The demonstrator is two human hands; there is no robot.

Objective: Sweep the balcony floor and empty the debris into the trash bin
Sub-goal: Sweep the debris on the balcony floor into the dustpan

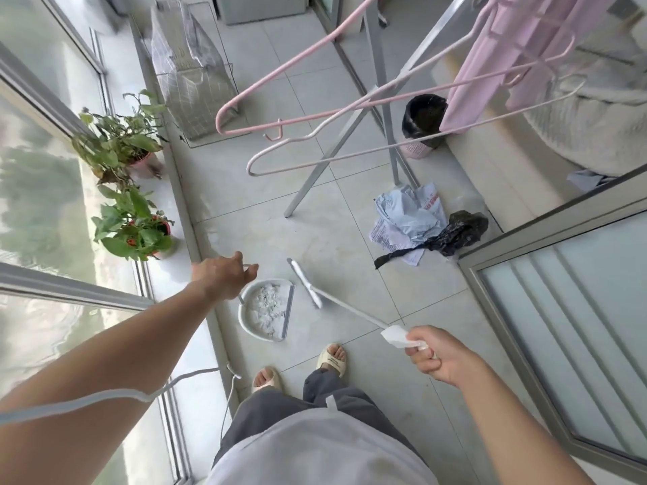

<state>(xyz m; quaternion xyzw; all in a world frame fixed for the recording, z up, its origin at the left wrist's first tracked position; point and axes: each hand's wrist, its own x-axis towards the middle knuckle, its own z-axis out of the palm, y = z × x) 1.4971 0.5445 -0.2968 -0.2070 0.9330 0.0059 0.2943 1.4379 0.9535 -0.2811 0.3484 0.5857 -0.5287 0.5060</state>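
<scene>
Left hand: my left hand (224, 276) reaches out toward 11 o'clock, fingers curled round the thin upright handle of the dustpan (263, 309), so the pan stays steady on the floor.
Right hand: my right hand (439, 355) sits at 4 o'clock, fingers clamped on the top of the broom (341, 304) handle, with a scrap of white paper pinched against it.
Broom: its shaft slants down from my fist to the head lying on the tiles just beside the pan's open edge at 12 o'clock, placed, I judge, to push scraps in.
Debris: white paper bits already lie heaped inside the dustpan; larger crumpled papers (408, 218) and a black plastic bag (462, 232) lie on the floor at 1 o'clock, well apart from the pan.
Trash bin: the trash bin (422, 129), pink with a black liner, stands at 1 o'clock past the drying rack leg (317, 169), near the wall.
Progress: I judge the fine sweeping mostly gathered; the big litter and the emptying are not yet done.
Risk: hangers (350, 92) dangle low over the route to the bin.
</scene>
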